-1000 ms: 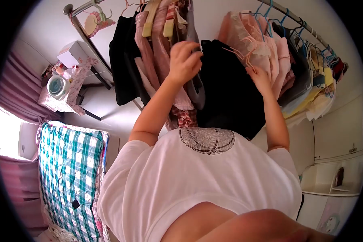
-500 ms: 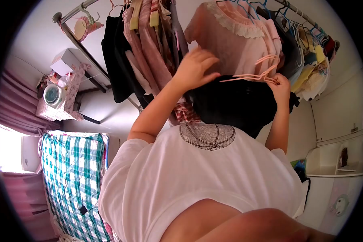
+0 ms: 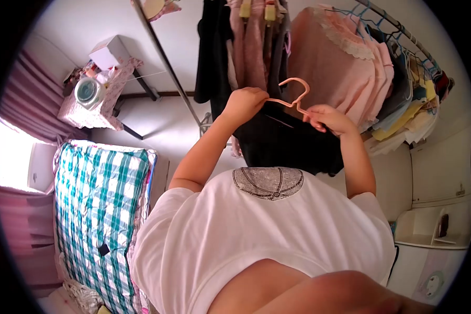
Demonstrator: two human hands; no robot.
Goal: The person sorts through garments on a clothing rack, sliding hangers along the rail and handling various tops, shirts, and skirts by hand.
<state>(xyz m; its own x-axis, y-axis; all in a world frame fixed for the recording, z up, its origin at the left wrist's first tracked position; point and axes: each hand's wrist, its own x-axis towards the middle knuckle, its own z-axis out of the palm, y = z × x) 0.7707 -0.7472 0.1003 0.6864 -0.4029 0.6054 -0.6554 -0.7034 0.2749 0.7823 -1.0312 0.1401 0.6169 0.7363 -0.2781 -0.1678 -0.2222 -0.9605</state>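
A peach-coloured clothes hanger is stretched between my hands, its hook pointing up. My left hand is closed on the left arm of the hanger. On the other side, my right hand pinches the hanger just right of its neck. A black garment hangs under both hands, against my shirt front; how it sits on the hanger is partly hidden. Right behind the hanger is a pink blouse with a lace collar, hung on the rack.
The metal clothes rack carries black clothes, pink garments and several blue hangers. A bed with a green checked quilt lies to the left, beyond it a small cloth-covered table. White cabinets stand at right.
My left hand, open in the air before, now grips the hanger's left arm. The hanger has moved left with its hook upright. The view has shifted, and the rack appears further right.
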